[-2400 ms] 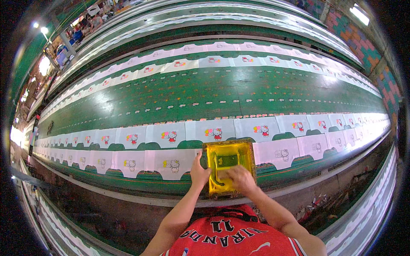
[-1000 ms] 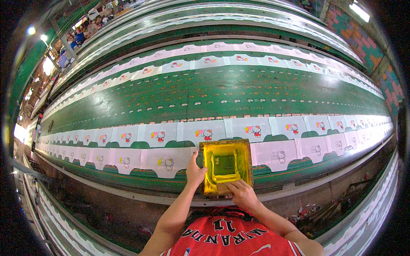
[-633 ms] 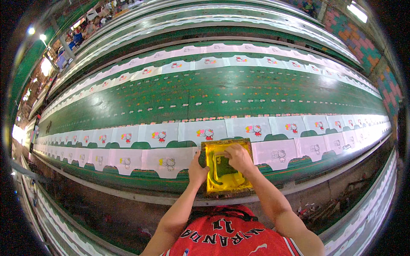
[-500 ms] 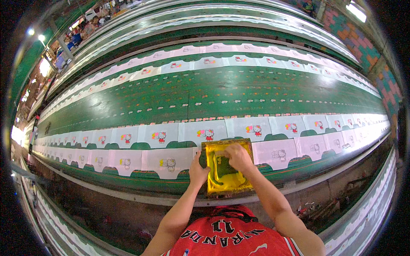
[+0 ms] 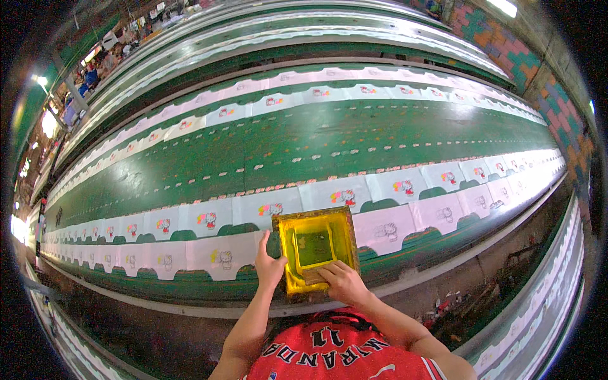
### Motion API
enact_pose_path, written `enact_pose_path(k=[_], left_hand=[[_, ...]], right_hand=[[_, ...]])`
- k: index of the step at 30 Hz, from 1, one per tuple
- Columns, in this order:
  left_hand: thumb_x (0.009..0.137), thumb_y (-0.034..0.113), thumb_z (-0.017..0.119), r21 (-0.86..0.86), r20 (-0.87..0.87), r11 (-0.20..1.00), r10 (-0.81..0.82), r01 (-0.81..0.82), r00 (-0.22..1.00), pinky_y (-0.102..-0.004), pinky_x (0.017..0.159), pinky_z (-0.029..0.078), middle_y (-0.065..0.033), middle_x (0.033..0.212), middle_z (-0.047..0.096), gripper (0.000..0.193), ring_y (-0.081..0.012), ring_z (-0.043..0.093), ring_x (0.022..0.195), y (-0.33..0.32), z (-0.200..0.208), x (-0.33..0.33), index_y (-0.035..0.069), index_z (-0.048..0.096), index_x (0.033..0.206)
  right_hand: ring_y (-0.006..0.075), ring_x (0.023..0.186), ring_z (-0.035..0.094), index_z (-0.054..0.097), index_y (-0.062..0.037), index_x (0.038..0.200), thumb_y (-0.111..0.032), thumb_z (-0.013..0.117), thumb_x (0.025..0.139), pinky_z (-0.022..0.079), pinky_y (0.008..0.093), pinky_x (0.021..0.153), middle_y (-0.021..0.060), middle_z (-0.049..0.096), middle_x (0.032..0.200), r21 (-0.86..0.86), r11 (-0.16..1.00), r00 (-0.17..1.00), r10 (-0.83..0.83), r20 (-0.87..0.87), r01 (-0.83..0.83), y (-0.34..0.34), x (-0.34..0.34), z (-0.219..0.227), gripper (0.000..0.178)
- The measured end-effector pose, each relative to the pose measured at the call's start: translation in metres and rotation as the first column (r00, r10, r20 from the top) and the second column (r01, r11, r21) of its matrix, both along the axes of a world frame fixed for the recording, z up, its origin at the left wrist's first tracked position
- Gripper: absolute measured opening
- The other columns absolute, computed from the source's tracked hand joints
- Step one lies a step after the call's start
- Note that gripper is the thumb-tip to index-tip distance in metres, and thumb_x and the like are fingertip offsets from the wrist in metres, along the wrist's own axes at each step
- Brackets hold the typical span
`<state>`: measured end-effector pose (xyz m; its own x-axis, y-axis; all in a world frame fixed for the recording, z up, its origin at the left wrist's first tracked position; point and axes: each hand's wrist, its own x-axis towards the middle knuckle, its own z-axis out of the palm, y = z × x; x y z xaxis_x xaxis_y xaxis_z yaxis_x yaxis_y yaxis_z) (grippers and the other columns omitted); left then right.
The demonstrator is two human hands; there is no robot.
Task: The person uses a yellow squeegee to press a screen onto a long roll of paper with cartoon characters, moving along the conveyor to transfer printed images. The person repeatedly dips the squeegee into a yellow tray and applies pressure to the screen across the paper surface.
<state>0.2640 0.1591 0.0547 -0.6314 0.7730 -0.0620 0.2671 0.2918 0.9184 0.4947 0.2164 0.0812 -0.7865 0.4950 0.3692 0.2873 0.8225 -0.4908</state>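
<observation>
A screen printing frame (image 5: pixel 352 244) with yellow ink around a dark central window lies over the near row of white cloth pieces. My left hand (image 5: pixel 270 269) is at its left side, the thumb against the edge and the fingers stretched along the outside. My right hand (image 5: pixel 344 282) is closed on a brown squeegee (image 5: pixel 313 275) at the near end of the screen, the fingers curled over it. Yellow ink edges the window. To the left lies a cloth piece (image 5: pixel 244 250) printed with a grey-outlined cartoon cat and yellow patches; the piece on the right (image 5: pixel 405 218) has grey outlines.
A long green printing table (image 5: pixel 209 174) carries a second row of cloth pieces (image 5: pixel 329 190) with coloured cat prints, and more rows at its far side. A pale rail (image 5: pixel 209 312) runs along the near edge. Other long tables stand beyond; a patterned wall (image 5: pixel 506 44) is at the right.
My right hand has come toward me, from the far part of the screen to its near end. The yellow ink now borders the window more evenly. The view has shifted.
</observation>
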Motion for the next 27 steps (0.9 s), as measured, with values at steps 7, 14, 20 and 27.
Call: enact_pose_path(k=[7, 14, 20, 27], left_hand=[[0.073, 0.002, 0.071, 0.116, -0.097, 0.993, -0.012, 0.023, 0.995, -0.038, 0.109, 0.045, -0.0183, 0.152, 0.051, 0.086, -0.0306, 0.052, 0.137, 0.071, -0.018, 0.105, 0.009, 0.043, 0.154], [0.071, 0.004, 0.071, 0.041, 0.009, 0.999, 0.011, -0.011, 1.0, -0.0402, 0.11, 0.044, -0.0191, 0.147, 0.055, 0.087, -0.0337, 0.055, 0.134, 0.1, -0.051, 0.18, 0.011, 0.044, 0.153], [0.071, 0.004, 0.071, -0.074, 0.08, 0.997, 0.043, -0.037, 0.996, -0.0402, 0.111, 0.042, -0.02, 0.149, 0.053, 0.085, -0.0346, 0.053, 0.136, 0.109, -0.041, 0.191, 0.007, 0.044, 0.152], [0.072, 0.006, 0.072, -0.13, -0.023, 0.991, 0.028, -0.031, 0.999, -0.0402, 0.11, 0.044, -0.0207, 0.147, 0.055, 0.084, -0.0349, 0.055, 0.134, 0.116, -0.008, 0.201, 0.006, 0.044, 0.151]], right_hand=[[0.0326, 0.097, 0.067, 0.07, -0.0022, 0.105, -0.004, 0.069, 0.068, 0.057, 0.0413, 0.087, 0.0127, 0.07, 0.104, 0.006, 0.999, 0.997, -0.054, 0.053, 0.054, 0.062, 0.097, 0.027, 0.037], [0.0339, 0.099, 0.066, 0.069, -0.0027, 0.109, -0.009, 0.073, 0.072, 0.056, 0.0423, 0.088, 0.0134, 0.069, 0.104, -0.048, 0.998, 0.997, -0.026, 0.066, 0.03, 0.101, 0.182, 0.01, 0.038], [0.0359, 0.1, 0.063, 0.065, -0.0033, 0.108, -0.017, 0.074, 0.081, 0.055, 0.0436, 0.089, 0.0144, 0.067, 0.104, -0.106, 0.994, 0.997, 0.019, 0.074, -0.011, 0.116, 0.201, -0.016, 0.032], [0.036, 0.102, 0.064, 0.066, -0.0039, 0.113, -0.014, 0.072, 0.078, 0.055, 0.0439, 0.091, 0.0139, 0.068, 0.106, -0.083, 0.996, 0.997, 0.042, 0.065, -0.036, 0.12, 0.202, -0.013, 0.037]])
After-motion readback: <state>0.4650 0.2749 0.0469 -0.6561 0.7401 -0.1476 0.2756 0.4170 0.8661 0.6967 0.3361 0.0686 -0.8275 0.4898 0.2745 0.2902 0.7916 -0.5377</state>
